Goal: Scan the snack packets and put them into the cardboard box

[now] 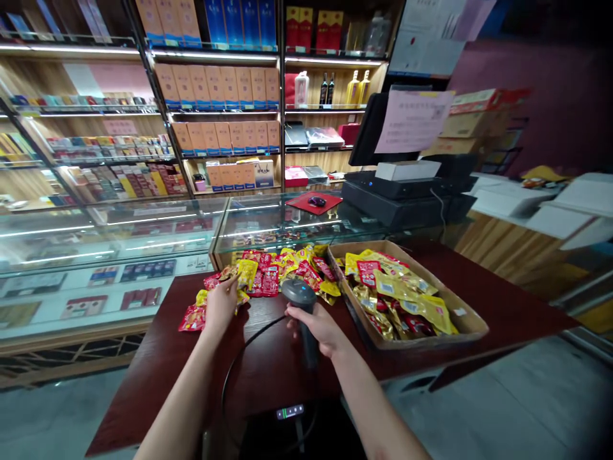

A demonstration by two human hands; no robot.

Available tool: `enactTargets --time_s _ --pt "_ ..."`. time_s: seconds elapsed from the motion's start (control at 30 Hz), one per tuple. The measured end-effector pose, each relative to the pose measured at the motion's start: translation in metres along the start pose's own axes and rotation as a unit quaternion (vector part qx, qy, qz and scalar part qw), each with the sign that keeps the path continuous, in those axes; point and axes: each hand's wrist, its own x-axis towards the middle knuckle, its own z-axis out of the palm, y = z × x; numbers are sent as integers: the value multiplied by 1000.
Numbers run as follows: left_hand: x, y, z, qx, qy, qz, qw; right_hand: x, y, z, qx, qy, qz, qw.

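Observation:
My right hand (313,329) is wrapped round the handle of a black barcode scanner (299,294), its head pointing away over the dark red table (268,377). A black cable loops from the scanner toward me. At the left, my left hand (223,303) pinches a small yellow snack packet (247,273) at the pile's edge. Red and yellow packets (264,281) spread along the table's back edge; a few red ones (192,318) lie left of my left hand. A cardboard box (472,326) to the right holds several yellow, gold and red packets.
A glass display counter (105,239) runs along the left and back. On it are a mouse (317,201) on a red pad and a black register with a monitor (371,131). Shelves of boxes and bottles stand behind. A lit device (290,412) sits near my body.

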Motion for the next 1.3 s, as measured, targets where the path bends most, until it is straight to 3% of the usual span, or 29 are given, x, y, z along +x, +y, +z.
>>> enactTargets --time_s 0.07,0.1,0.2,0.3,0.4,0.53,0.6,0.7,0.8,0.9,1.1,1.3 --pt "-7 3 -7 -155 -21 -97 983 -2 5 -4 12 -8 -3 1000" --pt "-12 5 -7 -242 -54 -142 958 -3 8 -7 21 -7 -10 1000" --pt "-29 14 7 -463 -156 -234 840 -2 15 -16 45 20 -28 998" --pt "-44 22 33 -562 -202 -288 749 2 18 -27 58 42 -15 997" --pt "-53 26 54 -599 -228 -312 702 7 19 -37 93 32 -18 995" --pt "-60 34 65 -630 -241 -299 675 13 22 -50 116 44 -4 992" --pt "-65 42 71 -639 -229 -269 683 15 25 -53 138 52 -4 989" --pt "-68 54 84 -624 -173 -209 733 17 27 -51 173 62 -24 983" --pt "-61 58 95 -580 -132 -207 776 17 26 -48 173 54 -4 983" --pt "-40 53 96 -533 -179 -235 793 15 25 -49 135 37 35 990" --pt "11 41 85 -408 -270 -261 832 11 34 -42 -1 15 25 1000" --pt "28 38 86 -346 -287 -260 855 6 48 -15 -64 -17 24 998"
